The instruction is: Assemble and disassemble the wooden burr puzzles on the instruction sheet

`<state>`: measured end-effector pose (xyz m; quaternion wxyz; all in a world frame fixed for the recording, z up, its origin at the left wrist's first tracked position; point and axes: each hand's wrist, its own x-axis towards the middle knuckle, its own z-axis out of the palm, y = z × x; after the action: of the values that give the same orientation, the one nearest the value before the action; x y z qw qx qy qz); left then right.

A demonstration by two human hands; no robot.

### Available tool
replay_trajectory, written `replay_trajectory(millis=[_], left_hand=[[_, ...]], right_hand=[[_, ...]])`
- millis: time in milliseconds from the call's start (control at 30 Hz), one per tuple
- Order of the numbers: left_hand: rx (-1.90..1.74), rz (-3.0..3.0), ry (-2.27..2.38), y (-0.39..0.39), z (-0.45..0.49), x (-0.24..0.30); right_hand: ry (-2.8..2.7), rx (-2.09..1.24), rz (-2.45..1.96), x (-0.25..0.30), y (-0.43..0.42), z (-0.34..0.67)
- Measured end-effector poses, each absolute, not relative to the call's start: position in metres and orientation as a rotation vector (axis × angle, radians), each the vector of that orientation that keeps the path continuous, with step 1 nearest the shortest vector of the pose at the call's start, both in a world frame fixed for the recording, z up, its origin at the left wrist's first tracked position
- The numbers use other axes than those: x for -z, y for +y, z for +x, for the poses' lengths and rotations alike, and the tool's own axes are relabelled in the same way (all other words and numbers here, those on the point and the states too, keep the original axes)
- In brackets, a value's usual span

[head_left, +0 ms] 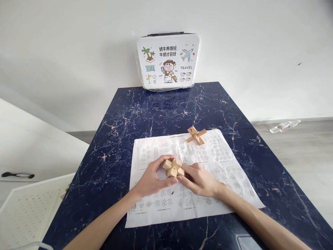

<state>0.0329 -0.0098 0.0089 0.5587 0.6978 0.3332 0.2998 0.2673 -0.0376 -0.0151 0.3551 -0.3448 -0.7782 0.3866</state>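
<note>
The left hand [150, 177] and right hand [202, 180] are gripping a wooden star [174, 167] between the side edges of the tabletop [156, 118]. A wooden cross [196, 136] is lying at the back edge of the paper [208, 205].

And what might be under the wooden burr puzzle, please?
The printed diagram sheet shows around the wooden burr puzzle; anything directly beneath is hidden by it, the left hand and right hand.

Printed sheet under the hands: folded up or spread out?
Spread out. The printed sheet lies open on the dark blue table, all four corners showing and its print facing up.
</note>
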Motion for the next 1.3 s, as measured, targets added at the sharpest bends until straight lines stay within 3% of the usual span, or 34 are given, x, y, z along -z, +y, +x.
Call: replay_trajectory(millis=[633, 1167, 1300], left_hand=[[-0.678, 1.611, 0.878, -0.009, 0.034, -0.013], [-0.768, 1.779, 0.944, -0.013, 0.038, -0.008], [-0.762, 1.797, 0.924, -0.012, 0.038, -0.01]], right_hand=[[-1.99, -1.044, -1.017, 0.009, -0.036, 0.272], [-2.094, -0.803, -0.985, 0.021, -0.038, 0.265], [-2.051, -0.924, -1.029, 0.018, -0.039, 0.268]])
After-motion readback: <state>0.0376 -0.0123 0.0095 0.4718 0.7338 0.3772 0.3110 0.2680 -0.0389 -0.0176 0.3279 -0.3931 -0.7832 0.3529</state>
